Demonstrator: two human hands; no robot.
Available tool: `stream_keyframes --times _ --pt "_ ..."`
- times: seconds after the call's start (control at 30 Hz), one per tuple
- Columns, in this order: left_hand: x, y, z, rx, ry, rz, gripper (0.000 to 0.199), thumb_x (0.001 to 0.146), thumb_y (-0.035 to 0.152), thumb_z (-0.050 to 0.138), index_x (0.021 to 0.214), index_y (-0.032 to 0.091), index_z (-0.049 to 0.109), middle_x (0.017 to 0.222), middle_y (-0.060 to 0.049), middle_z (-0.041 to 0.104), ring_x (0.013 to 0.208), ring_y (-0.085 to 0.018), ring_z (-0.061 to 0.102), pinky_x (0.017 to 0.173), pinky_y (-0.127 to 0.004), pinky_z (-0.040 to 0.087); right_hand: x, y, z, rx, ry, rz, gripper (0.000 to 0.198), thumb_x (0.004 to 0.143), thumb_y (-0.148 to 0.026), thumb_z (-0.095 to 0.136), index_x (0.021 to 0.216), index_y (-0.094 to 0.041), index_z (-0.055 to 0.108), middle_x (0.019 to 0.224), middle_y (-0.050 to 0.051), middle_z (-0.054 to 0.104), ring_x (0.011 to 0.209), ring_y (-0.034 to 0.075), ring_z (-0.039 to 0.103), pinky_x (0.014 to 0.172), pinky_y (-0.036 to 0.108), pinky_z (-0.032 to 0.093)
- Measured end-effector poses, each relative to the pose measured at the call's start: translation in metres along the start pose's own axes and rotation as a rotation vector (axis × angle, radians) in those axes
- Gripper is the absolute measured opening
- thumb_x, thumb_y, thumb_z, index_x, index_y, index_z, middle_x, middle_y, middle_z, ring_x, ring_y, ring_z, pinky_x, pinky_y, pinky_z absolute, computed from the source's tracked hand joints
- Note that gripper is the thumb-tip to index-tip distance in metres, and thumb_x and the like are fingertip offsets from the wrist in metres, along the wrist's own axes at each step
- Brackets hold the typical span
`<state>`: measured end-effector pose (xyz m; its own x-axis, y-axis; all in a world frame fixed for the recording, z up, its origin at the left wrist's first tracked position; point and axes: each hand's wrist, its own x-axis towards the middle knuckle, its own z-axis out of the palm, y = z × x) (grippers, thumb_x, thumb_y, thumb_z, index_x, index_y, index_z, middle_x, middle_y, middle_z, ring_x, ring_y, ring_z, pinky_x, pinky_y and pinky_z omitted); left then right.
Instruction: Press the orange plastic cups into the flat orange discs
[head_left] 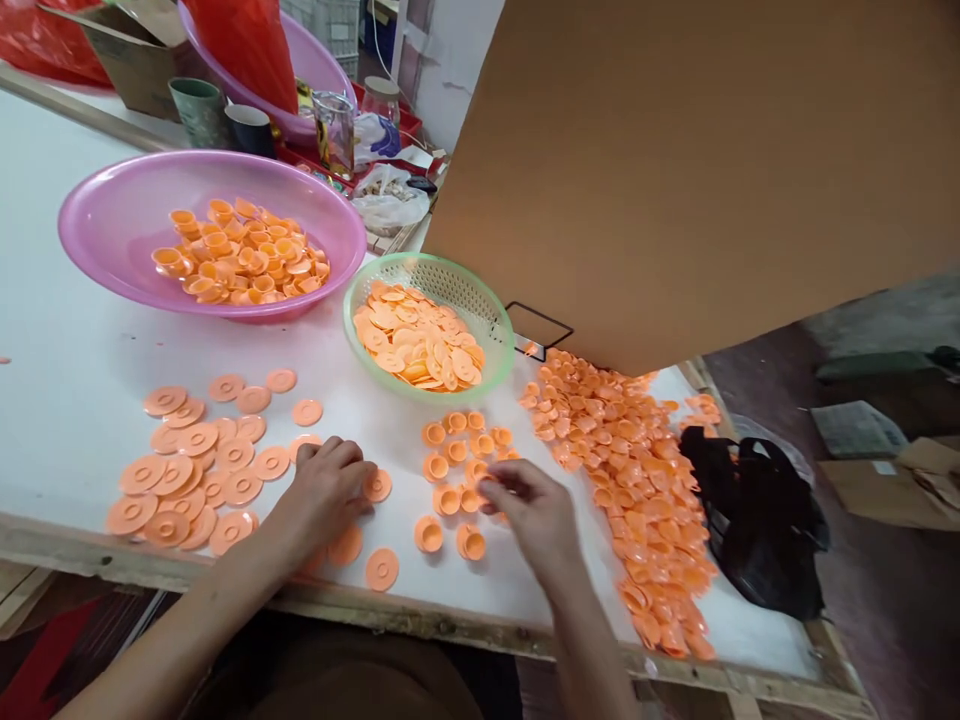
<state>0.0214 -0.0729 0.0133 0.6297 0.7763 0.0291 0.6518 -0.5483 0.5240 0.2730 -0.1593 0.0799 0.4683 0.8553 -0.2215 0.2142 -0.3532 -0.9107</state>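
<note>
My left hand is low over the white tabletop among flat orange toy saucers, its fingers curled and their tips hidden. One saucer lies just beside its fingers, another nearer the front edge. My right hand pinches a small orange toy cup at the right side of a loose group of such cups. Most cups in this group stand with their round openings up. Right of my hand spreads a big heap of orange cups.
A pink basin holds many orange cups, and a green colander holds orange saucers. A large cardboard sheet stands behind the heap. A black bag lies at the right edge. Mugs and a glass stand farther back.
</note>
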Motion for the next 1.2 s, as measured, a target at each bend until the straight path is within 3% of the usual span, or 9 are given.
stream_keyframes --times 0.07,0.13,0.27,0.5,0.6,0.77,0.93,1.07,1.2 --pt "-0.002 -0.001 0.0 -0.018 0.002 -0.003 0.016 0.074 0.02 0.073 0.088 0.023 0.069 0.092 -0.003 0.063 0.092 -0.021 0.051 0.077 -0.037 0.026 -0.001 -0.011 0.042 -0.137 -0.136 -0.144 0.005 0.074 -0.022 0.065 0.074 -0.02 0.07 0.081 0.002 0.066 0.066 0.015 0.063 0.06 0.028 0.054" --pt "-0.004 -0.002 0.001 -0.047 0.007 -0.015 0.015 0.075 0.02 0.073 0.088 0.024 0.069 0.092 -0.003 0.062 0.092 -0.021 0.051 0.077 -0.037 0.026 0.002 -0.012 0.076 -0.348 -0.206 -0.279 0.013 0.076 -0.012 0.059 0.072 -0.02 0.067 0.079 0.001 0.063 0.071 0.015 0.061 0.066 0.027 0.05" --pt "-0.004 -0.005 0.005 -0.105 0.028 -0.031 0.01 0.077 0.023 0.071 0.087 0.024 0.07 0.092 -0.004 0.063 0.091 -0.021 0.051 0.077 -0.037 0.026 0.01 -0.001 0.112 -0.615 -0.292 -0.359 0.02 0.073 -0.001 0.055 0.065 -0.02 0.058 0.072 0.0 0.058 0.07 0.014 0.056 0.065 0.025 0.042" --pt "0.0 -0.003 0.003 -0.119 0.017 -0.053 0.011 0.078 0.014 0.065 0.08 0.022 0.071 0.086 -0.003 0.064 0.089 -0.021 0.052 0.076 -0.037 0.027 0.012 0.005 0.123 -0.68 -0.303 -0.366 0.022 0.064 0.001 0.051 0.06 -0.02 0.046 0.067 -0.003 0.052 0.063 0.013 0.05 0.057 0.022 0.033" --pt "0.0 0.001 -0.007 -0.238 -0.036 -0.083 0.01 0.079 0.019 0.063 0.081 0.022 0.072 0.086 -0.004 0.067 0.09 -0.022 0.054 0.075 -0.036 0.031 0.01 0.002 0.124 -0.746 -0.297 -0.384 0.02 0.064 -0.002 0.051 0.062 -0.02 0.045 0.067 -0.003 0.049 0.06 0.012 0.047 0.053 0.023 0.028" --pt "0.004 0.013 -0.013 -0.578 -0.128 -0.425 0.013 0.078 0.026 0.058 0.075 0.018 0.067 0.064 -0.001 0.065 0.061 -0.015 0.058 0.058 -0.026 0.038 0.008 -0.001 0.126 -0.808 -0.298 -0.378 0.019 0.063 -0.002 0.051 0.062 -0.02 0.045 0.067 -0.002 0.051 0.059 0.012 0.047 0.053 0.023 0.027" --pt "0.009 0.023 -0.001 -0.819 -0.16 -0.628 0.008 0.072 0.02 0.053 0.064 0.019 0.05 0.048 0.005 0.055 0.04 -0.012 0.056 0.042 -0.021 0.038 0.006 0.0 0.13 -0.871 -0.297 -0.339 0.017 0.066 -0.003 0.05 0.064 -0.02 0.048 0.069 -0.001 0.054 0.058 0.013 0.049 0.052 0.025 0.026" --pt "0.006 0.019 0.001 -0.978 -0.161 -0.715 0.01 0.068 0.029 0.055 0.065 0.02 0.05 0.042 0.005 0.054 0.038 -0.016 0.058 0.035 -0.021 0.038 0.006 -0.006 0.138 -0.989 -0.333 -0.342 0.009 0.066 -0.013 0.059 0.072 -0.02 0.057 0.074 0.002 0.058 0.057 0.016 0.05 0.051 0.027 0.027" --pt "0.002 0.01 0.0 -1.007 -0.195 -0.733 0.02 0.06 0.037 0.061 0.064 0.02 0.052 0.043 0.004 0.058 0.041 -0.018 0.061 0.038 -0.024 0.044 0.005 -0.014 0.142 -1.025 -0.407 -0.304 0.02 0.062 -0.021 0.069 0.081 -0.019 0.062 0.081 0.004 0.062 0.062 0.017 0.056 0.054 0.027 0.036"
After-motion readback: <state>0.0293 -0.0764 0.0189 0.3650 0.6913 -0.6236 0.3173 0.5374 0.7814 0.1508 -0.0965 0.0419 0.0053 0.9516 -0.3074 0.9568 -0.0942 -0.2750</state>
